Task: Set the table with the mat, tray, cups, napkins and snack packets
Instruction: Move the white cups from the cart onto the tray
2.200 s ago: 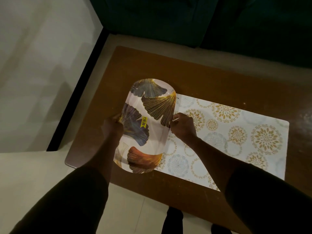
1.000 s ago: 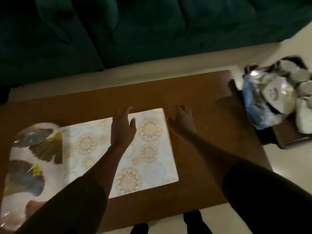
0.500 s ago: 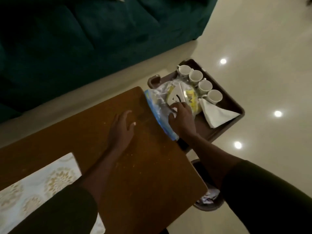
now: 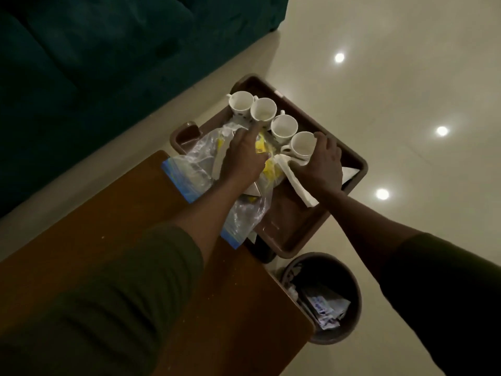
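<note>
- Four white cups stand in a row on a brown tray beside the surface.
- The right hand curls round the nearest cup, above a napkin.
- The left hand lies on the bag of snack packets, with its fingertips at the second cup; I cannot tell whether it grips.

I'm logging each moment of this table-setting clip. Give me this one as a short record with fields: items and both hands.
cups: four white, in a row on the brown tray
snack packets: yellow, inside the clear plastic bag lying across tray and table edge
napkins: white, on the tray, partly under the right hand
left hand: over the bag, fingertips at the second cup from the far end; grip unclear
right hand: fingers curled round the nearest cup
waste bin: on the floor by the table, holds litter
</note>
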`<state>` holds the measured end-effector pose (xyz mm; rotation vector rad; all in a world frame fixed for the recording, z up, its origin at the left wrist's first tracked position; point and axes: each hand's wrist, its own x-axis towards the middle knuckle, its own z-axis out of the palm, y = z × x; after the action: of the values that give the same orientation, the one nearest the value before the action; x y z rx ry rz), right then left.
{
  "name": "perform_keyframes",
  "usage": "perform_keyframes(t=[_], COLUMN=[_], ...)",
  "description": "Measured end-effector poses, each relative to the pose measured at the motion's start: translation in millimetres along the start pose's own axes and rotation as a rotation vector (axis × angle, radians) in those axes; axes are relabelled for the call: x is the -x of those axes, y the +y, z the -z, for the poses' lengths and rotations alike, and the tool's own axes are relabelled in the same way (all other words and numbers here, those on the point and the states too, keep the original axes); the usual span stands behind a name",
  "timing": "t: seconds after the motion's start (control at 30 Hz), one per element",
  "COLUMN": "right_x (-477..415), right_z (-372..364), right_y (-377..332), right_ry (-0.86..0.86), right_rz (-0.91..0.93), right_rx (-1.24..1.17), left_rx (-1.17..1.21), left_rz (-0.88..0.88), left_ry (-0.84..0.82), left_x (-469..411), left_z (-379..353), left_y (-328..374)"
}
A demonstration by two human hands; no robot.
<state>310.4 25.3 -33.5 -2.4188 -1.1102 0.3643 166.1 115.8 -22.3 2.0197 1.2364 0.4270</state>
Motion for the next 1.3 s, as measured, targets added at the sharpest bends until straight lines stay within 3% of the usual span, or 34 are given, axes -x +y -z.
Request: perform_keyframes(t=[0.17, 0.33, 0.77, 1.0, 1.17, 1.3], right_x=[-19.5, -33.1, -19.1, -8.3, -2.3, 0.7], right_z=[-11.3, -15.5, 17.4, 20.8, 26.6, 28.1], right_y=[14.5, 17.0, 31.3, 26.9, 35.6, 45.5], right_ry=[-0.028, -0.084, 0.260, 0.293, 0.254, 0.265], right_rz=[0.026, 0.061, 0.001, -0.049, -0.048, -0.045], right_rx=[-0.005, -0.031, -0.210, -0.265, -0.275, -0.291], left_rx=[-0.315, -0.565, -0.649, -0.541, -0.651, -0.585], left_rz=[-0.202, -0.282, -0.280, -0.328, -0.310, -0.271], left_ry=[-0.107, -0.222, -0.133, -0.081, -0.144, -0.156], left_x=[-42.1, -68.4, -69.7, -53.6, -48.8, -50.9], left_z=[-21.8, -29.4, -42.4, -53.5, -66.3, -68.6], left_y=[22.4, 29.6, 34.0, 39.3, 42.3, 39.0])
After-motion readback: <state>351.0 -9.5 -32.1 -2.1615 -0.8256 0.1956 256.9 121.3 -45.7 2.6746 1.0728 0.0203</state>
